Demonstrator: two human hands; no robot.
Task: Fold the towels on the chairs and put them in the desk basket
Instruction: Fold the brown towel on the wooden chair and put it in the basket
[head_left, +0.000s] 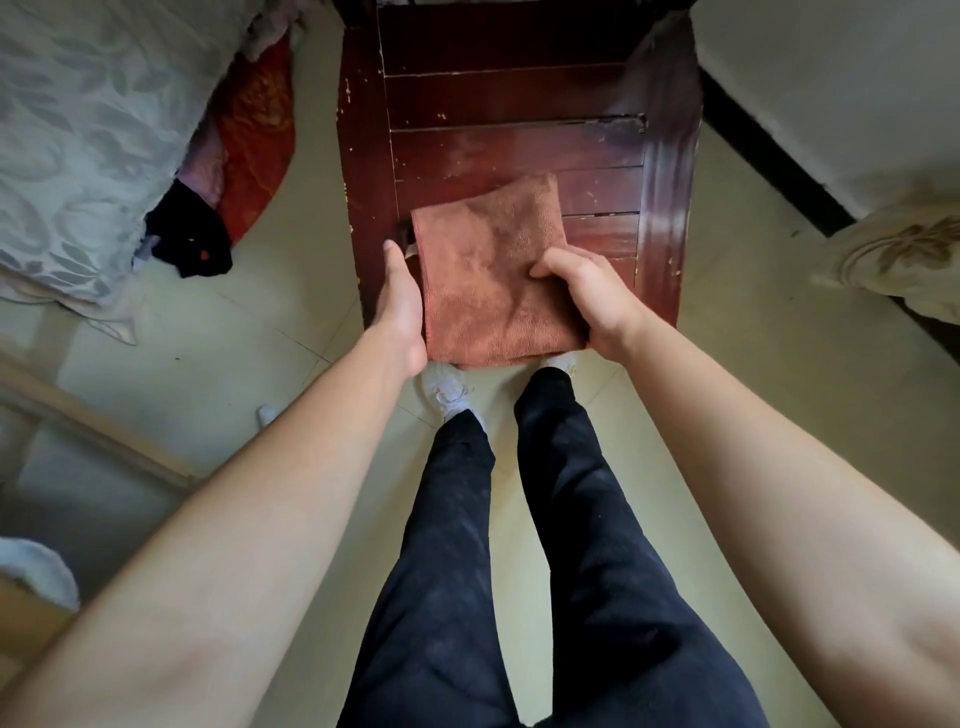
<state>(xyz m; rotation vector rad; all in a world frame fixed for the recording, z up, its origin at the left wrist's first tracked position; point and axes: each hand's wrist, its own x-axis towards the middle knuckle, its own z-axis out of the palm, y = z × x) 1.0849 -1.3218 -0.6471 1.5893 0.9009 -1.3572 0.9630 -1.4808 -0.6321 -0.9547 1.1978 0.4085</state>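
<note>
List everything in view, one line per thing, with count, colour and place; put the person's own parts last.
Folded microfibre towel: one, orange-brown, on the chair seat's near edge.
Slatted wooden chair: one, dark red, centre.
Leaf-patterned bedspread: one, grey, upper left.
Patterned cloth: one, red, beside the bedspread.
Crumpled garment: one, black, below the red cloth.
Embroidered cushion: one, beige, right edge.
Tiled floor: one, cream, around the chair.
Shoes: two, white, at the chair's front.
Trousers: one pair, black, bottom centre.
Left hand: one, against the towel's left edge, fingers hidden.
Right hand: one, gripping the towel's right edge.
</note>
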